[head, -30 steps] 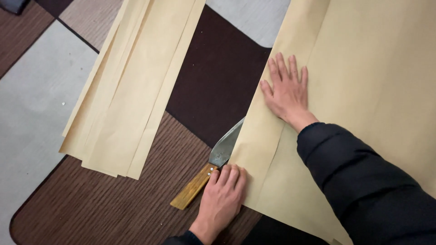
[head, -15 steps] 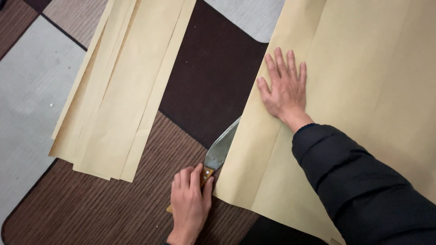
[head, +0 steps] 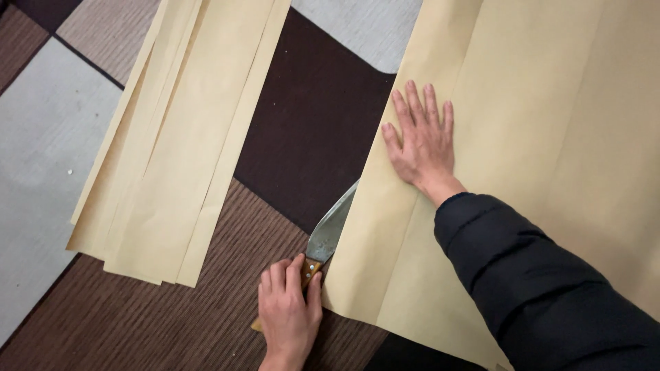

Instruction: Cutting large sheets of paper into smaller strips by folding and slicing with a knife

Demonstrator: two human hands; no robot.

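Knife [head: 331, 230], its wooden handle wrapped tight in my left hand's [head: 289, 316] grip on the patchwork carpet [head: 309, 117], slides its blade under the folded edge of the big tan paper sheet [head: 550, 137], which my right hand [head: 423, 141] presses flat, fingers spread, holding nothing.

**Knife under the fold of a tan paper sheet**

The knife [head: 330, 230] has a broad grey blade and a wooden handle. It lies flat on the patterned carpet near the bottom edge, blade angled up and right, its tip hidden under the folded left edge of the large tan paper sheet [head: 536, 124], which lies spread flat with lengthwise creases.
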